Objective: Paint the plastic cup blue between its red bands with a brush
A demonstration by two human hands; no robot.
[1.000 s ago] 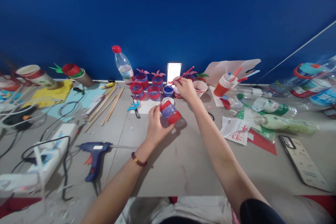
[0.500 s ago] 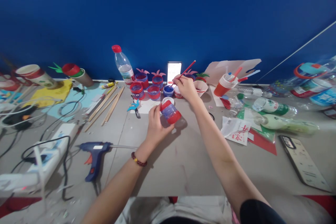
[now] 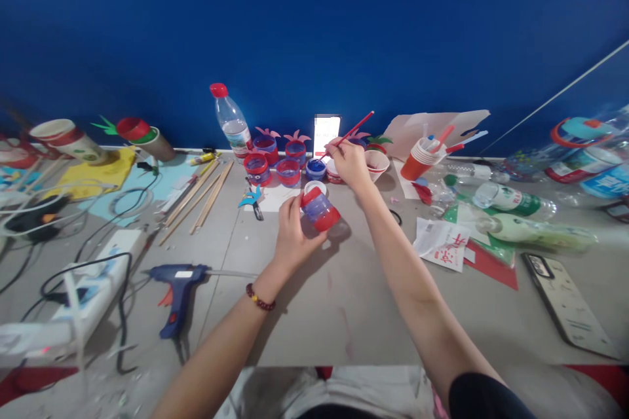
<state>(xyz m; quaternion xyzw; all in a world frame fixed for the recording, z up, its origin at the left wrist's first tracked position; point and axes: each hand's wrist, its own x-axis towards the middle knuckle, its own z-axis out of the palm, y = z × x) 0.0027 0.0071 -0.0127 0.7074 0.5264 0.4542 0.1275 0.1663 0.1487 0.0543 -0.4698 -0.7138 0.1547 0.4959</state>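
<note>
My left hand (image 3: 291, 236) grips a small clear plastic cup section with red bands (image 3: 319, 208), tilted on its side above the grey table (image 3: 344, 301). My right hand (image 3: 350, 162) pinches a thin red paintbrush (image 3: 350, 133), its tip lowered into a small pot of blue paint (image 3: 315, 169). Several similar red-banded blue pieces (image 3: 275, 167) stand in a row just behind, some with pink paper leaves.
A blue glue gun (image 3: 177, 288) lies at the left near a white power strip (image 3: 93, 281) and cables. A water bottle (image 3: 230, 121), wooden sticks (image 3: 204, 193), stacked orange cups (image 3: 420, 158), lying bottles (image 3: 521, 216) and a phone (image 3: 565, 304) surround the work spot.
My right hand has shifted slightly and the brush handle has tilted higher, its tip staying at the blue paint pot. My left hand and the cup have barely moved.
</note>
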